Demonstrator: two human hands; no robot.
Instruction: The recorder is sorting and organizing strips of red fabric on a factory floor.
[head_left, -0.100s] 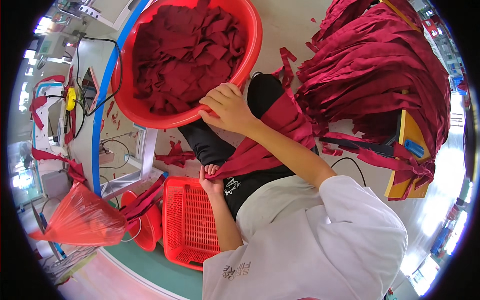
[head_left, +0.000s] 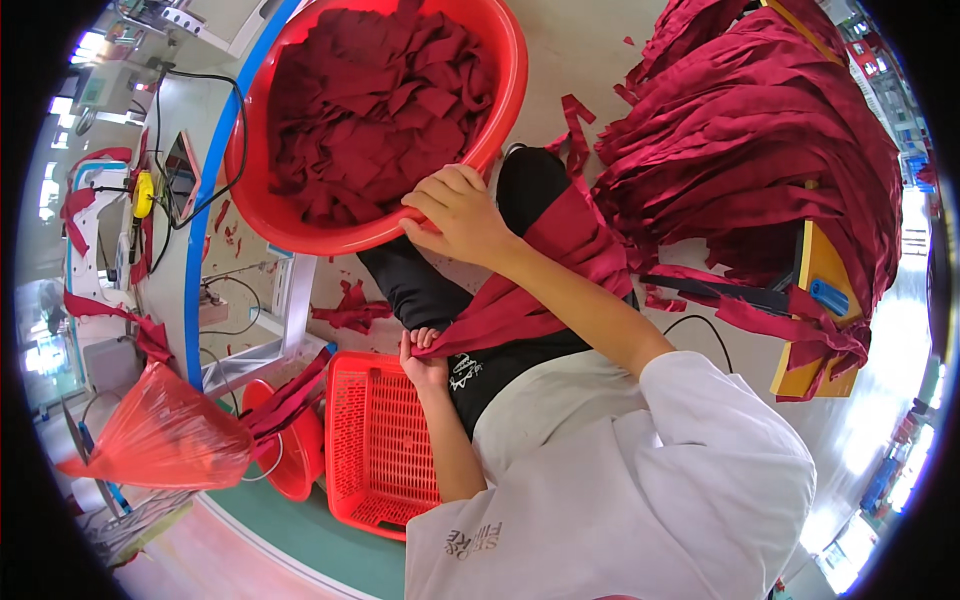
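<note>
My right hand (head_left: 458,215) is closed over the near rim of a big red plastic basin (head_left: 325,242), fingers on top of the edge. Inside the basin lies a heap of maroon fabric pieces (head_left: 385,115). In my left hand (head_left: 424,362), close to my lap, the fingers are curled around the gathered end of maroon fabric strips (head_left: 510,310). These strips lie across my thighs, pass under my right forearm and run up towards the right. There they reach a large pile of maroon strips (head_left: 750,150).
A red slotted basket (head_left: 375,440) stands left of my body, beside a smaller red tub (head_left: 298,455). A red plastic bag (head_left: 170,430) hangs at the left by a blue-edged table (head_left: 190,300). A yellow board (head_left: 815,300) supports the pile. Fabric scraps (head_left: 352,308) litter the floor.
The basin has shifted very slightly to the right, with my right hand still on its rim. My left hand keeps its place on the strips.
</note>
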